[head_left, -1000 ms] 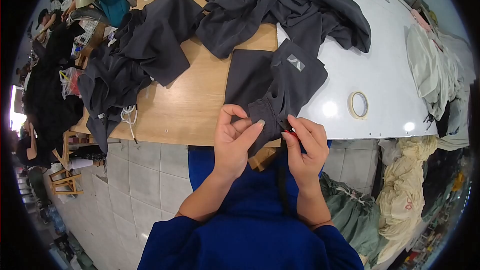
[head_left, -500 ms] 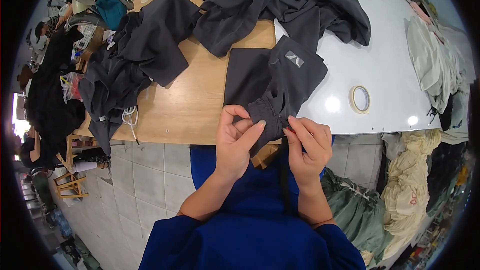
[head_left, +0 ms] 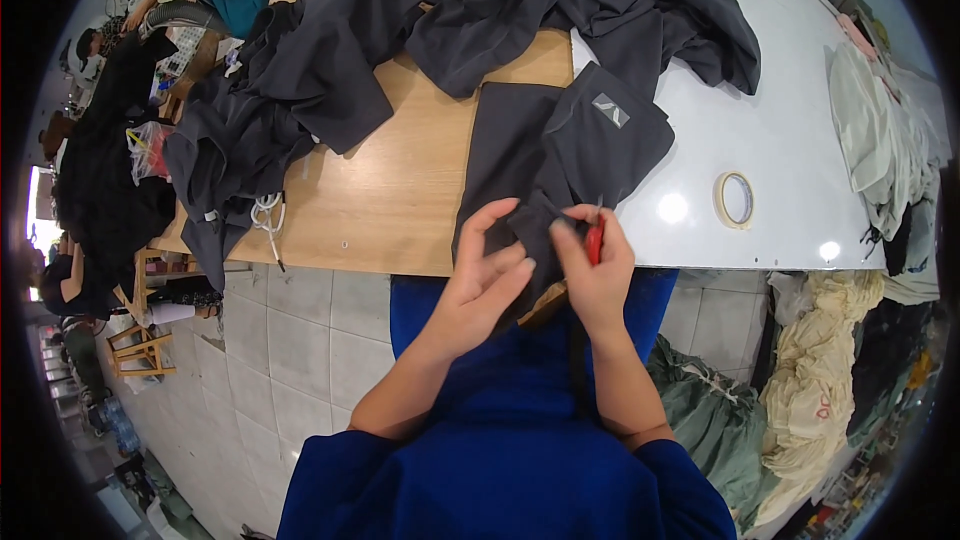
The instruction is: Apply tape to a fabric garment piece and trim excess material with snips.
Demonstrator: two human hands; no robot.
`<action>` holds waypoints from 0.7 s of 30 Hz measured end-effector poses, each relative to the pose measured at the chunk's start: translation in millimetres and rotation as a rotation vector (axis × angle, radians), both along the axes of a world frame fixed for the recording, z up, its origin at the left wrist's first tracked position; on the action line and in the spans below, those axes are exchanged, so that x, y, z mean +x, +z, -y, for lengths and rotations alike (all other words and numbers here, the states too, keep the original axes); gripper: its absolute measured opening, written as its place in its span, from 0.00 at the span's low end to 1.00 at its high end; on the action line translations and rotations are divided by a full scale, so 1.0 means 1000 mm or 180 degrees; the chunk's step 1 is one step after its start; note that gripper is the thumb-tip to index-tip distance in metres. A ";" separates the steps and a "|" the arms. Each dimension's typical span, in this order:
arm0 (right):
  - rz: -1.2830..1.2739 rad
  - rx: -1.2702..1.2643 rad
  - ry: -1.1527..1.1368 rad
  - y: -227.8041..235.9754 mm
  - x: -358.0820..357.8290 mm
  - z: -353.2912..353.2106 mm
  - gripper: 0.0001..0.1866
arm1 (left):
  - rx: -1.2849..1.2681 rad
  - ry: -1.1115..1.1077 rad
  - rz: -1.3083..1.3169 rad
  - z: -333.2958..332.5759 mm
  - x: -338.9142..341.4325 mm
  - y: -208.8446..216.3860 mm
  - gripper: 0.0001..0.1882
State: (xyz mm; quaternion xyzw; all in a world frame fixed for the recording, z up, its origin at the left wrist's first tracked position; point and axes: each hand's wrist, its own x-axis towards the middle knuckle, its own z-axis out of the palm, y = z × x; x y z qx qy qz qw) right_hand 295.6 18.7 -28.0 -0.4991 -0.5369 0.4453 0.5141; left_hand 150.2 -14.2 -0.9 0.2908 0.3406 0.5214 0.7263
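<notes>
A dark grey garment point(head_left: 505, 135) with a small pale patch lies over the table's near edge in front of me. Its near end is bunched between my two hands. My left hand point(head_left: 468, 292) is beside this cloth, thumb and forefinger spread apart, fingertips at the fabric. My right hand point(head_left: 602, 285) is closed round red-handled thread snips point(head_left: 595, 242), their thin blades pointing away from me. The thumb and forefinger of that hand are also at the bunched cloth; motion blurs the thumb tip.
More dark grey garments point(head_left: 500, 25) lie across the far side and left point(head_left: 240, 130). A tape roll point(head_left: 735, 200) rests on the white tabletop point(head_left: 690, 155). White cord point(head_left: 267, 215) hangs at the left edge. Pale cloth point(head_left: 815, 370) and green cloth point(head_left: 705, 430) are heaped at right.
The red snips now show in my right hand, which has moved a little up and left. My left thumb and forefinger have spread apart from the gathered band, which is now turned out of sight.
</notes>
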 end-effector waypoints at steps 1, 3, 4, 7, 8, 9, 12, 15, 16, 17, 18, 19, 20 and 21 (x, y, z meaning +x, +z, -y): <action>-0.0220 -0.0189 -0.0276 -0.018 0.003 -0.010 0.13 | 0.0217 0.0315 -0.0430 0.005 -0.006 -0.005 0.24; -0.0937 -0.0877 -0.0839 -0.033 0.015 -0.026 0.08 | 0.0425 0.0849 -0.1153 0.020 -0.032 -0.027 0.19; -0.1436 -0.1385 -0.1098 -0.037 0.024 -0.031 0.07 | 0.0405 0.1093 -0.1452 0.035 -0.055 -0.048 0.17; -0.1972 -0.1181 -0.1238 -0.060 0.041 -0.038 0.09 | -0.0017 0.1930 -0.2326 0.081 -0.113 -0.106 0.15; -0.2090 -0.1334 -0.1323 -0.058 0.041 -0.039 0.09 | -0.0223 0.1903 -0.2579 0.097 -0.131 -0.132 0.18; -0.2085 -0.1347 -0.1322 -0.060 0.043 -0.039 0.09 | -0.0237 0.1904 -0.2581 0.107 -0.140 -0.153 0.18; -0.2152 -0.1317 -0.1282 -0.062 0.043 -0.041 0.09 | -0.0933 0.0587 -0.3253 0.112 -0.147 -0.194 0.24; -0.2001 -0.1410 -0.1292 -0.059 0.041 -0.040 0.09 | -0.1645 0.1253 -0.2153 0.077 -0.139 -0.217 0.28; -0.1980 -0.1392 -0.1255 -0.061 0.042 -0.040 0.09 | -0.2016 0.1224 -0.2028 0.061 -0.145 -0.226 0.28; -0.1961 -0.1376 -0.1215 -0.062 0.042 -0.039 0.09 | -0.2385 0.1195 -0.1898 0.053 -0.151 -0.234 0.27; -0.1955 -0.1381 -0.1195 -0.062 0.041 -0.038 0.09 | -0.2392 0.1214 -0.1889 0.051 -0.155 -0.241 0.27; -0.1998 -0.1381 -0.1214 -0.062 0.040 -0.038 0.09 | -0.2115 0.1215 -0.2219 0.047 -0.159 -0.248 0.26; -0.2045 -0.1384 -0.1229 -0.062 0.039 -0.038 0.09 | -0.1836 0.1217 -0.2549 0.047 -0.162 -0.253 0.25; -0.2048 -0.1390 -0.1210 -0.064 0.041 -0.037 0.09 | -0.1841 0.1236 -0.2551 0.053 -0.163 -0.258 0.25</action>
